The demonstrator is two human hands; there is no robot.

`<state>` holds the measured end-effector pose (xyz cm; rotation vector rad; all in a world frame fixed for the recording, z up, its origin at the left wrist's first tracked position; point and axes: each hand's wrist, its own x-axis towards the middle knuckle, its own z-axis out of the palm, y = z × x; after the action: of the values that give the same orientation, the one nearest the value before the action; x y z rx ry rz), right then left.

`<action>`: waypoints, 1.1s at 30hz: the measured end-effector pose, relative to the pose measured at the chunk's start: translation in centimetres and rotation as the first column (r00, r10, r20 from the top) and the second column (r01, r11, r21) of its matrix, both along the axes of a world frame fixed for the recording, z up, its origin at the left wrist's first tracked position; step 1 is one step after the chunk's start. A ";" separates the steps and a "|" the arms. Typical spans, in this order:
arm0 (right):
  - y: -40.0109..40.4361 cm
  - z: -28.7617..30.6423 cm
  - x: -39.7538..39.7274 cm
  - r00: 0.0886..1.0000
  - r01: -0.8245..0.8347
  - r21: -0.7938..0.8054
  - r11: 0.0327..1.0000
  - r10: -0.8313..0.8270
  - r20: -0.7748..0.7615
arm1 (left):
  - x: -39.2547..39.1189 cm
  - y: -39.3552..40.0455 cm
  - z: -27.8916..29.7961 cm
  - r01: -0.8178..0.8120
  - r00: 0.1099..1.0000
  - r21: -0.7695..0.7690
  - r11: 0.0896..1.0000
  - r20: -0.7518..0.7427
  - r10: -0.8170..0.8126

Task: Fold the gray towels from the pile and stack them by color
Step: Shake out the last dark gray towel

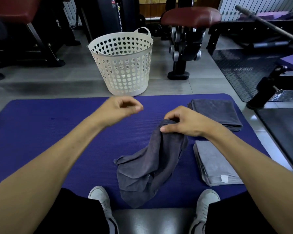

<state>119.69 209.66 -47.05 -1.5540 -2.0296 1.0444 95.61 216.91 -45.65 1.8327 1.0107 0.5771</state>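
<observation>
A crumpled dark gray towel (147, 168) hangs from my right hand (183, 122), which pinches its top edge above the purple mat (49, 132); its lower part lies bunched on the mat between my shoes. My left hand (120, 108) hovers to the left with fingers loosely curled, holding nothing. A folded stack of dark gray towels (215, 114) lies at the mat's far right. A folded stack of light gray towels (216, 164) with a white tag lies nearer, on the right.
A white perforated laundry basket (123, 65) stands on the floor beyond the mat. Gym machines and a red-padded bench (189, 16) surround the area. A black bench (152, 220) sits under me between my gray shoes.
</observation>
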 end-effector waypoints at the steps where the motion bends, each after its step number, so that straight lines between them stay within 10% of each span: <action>1: 0.0 0.0 -0.4 1.000 -0.005 0.018 1.000 0.006 -0.017 | 0.9 -0.7 -0.4 0.093 0.993 -0.021 0.995 -0.069 -0.094; 7: 0.1 0.2 -0.2 0.999 0.025 0.080 0.997 -0.022 -0.033 | 2.8 -0.8 -1.1 0.259 0.940 -0.053 0.964 -0.216 -0.264; 15: 0.0 -0.9 1.6 0.992 0.074 -0.104 0.992 -0.062 0.113 | 0.7 1.1 -0.6 0.016 0.996 -0.116 0.993 0.088 -0.006; 20: 0.5 0.1 1.5 0.979 0.171 0.039 0.985 -0.174 0.102 | -0.4 2.0 -2.5 0.011 0.971 -0.052 0.999 -0.239 -0.024; 26: 0.4 1.6 -0.9 0.992 0.119 0.048 0.992 -0.117 -0.047 | 2.6 -0.2 -2.1 0.231 0.953 -0.096 0.968 -0.181 -0.245; 33: 0.3 0.1 1.8 0.974 0.103 -0.150 0.983 -0.069 0.217 | 0.8 2.0 -1.6 0.025 0.995 -0.075 0.997 -0.093 -0.032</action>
<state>121.51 209.93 -46.98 -1.8912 -2.0342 1.0722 96.43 218.87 -47.27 1.8199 1.0524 0.4342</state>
